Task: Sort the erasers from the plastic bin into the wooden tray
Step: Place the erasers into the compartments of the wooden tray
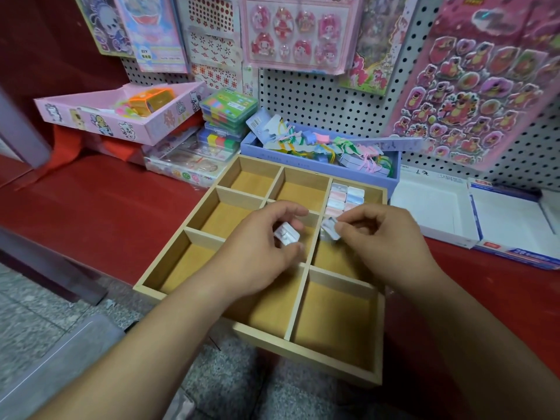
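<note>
A wooden tray [169, 277] with several compartments lies on the red shelf, hanging over its front edge. Several pastel erasers [345, 197] stand in two rows in its far right compartment. My left hand [260, 253] hovers over the tray's middle and grips a small white wrapped eraser [286, 234] in curled fingers. My right hand [385, 241] pinches another wrapped eraser [329, 227] between thumb and forefinger, just in front of the rows. A clear plastic bin [60, 356] shows at the lower left, its inside hidden.
A purple box [318, 156] of tags stands right behind the tray. White flat boxes [439, 213] lie to the right, a pink box [115, 116] and stacked plastic cases [227, 116] at the back left. Sticker sheets hang on the pegboard [318, 104].
</note>
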Tool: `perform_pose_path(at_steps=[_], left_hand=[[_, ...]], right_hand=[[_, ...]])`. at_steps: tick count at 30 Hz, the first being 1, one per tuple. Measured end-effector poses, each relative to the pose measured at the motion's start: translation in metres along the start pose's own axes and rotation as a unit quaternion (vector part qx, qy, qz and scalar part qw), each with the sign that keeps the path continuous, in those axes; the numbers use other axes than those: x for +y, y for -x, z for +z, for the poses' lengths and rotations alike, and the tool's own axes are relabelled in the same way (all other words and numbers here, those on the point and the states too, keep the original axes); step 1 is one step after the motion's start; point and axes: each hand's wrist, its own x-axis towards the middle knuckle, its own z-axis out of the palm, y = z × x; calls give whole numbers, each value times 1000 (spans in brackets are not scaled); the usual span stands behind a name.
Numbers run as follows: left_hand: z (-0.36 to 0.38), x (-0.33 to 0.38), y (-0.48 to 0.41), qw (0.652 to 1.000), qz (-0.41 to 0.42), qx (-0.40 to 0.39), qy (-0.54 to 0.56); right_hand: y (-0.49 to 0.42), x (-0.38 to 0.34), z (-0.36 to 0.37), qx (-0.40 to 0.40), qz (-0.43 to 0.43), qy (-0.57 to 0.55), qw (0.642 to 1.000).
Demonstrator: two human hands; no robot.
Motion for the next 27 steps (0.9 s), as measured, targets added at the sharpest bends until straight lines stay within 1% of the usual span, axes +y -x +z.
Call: perform_pose_path(at_steps=[3,6,8,10,14,16,20,23,25,27], left_hand=[[-4,-3,-1,1000,-12,9,-9],[-2,-3,-3,1000,-19,20,-7],[-1,-2,-2,999,-21,24,-10],[1,-2,-1,999,-31,28,-14],[0,-5,-2,998,-57,33,-23],[-1,-7,-2,997,-66,31,-24],[-2,-7,-2,998,-33,33,-49],[-4,-7,-3,997,-26,31,-63],[-3,-6,-1,998,-34,21,-45],[-2,-3,2,999,-41,20,-29]], right_hand=[[2,9,-11,-20,-21,116,993],[5,8,-3,-48,-73,227,970],[4,6,5,-41,-80,283,955],[2,5,12,-28,-73,311,947],[-1,6,21,-24,-47,328,943],[-1,7,20,-24,-39,317,947],[1,7,12,-58,-26,274,960],[0,7,12,-80,-25,279,957],[-1,8,14,-69,-33,298,952],[-4,8,16,-49,-35,295,954]])
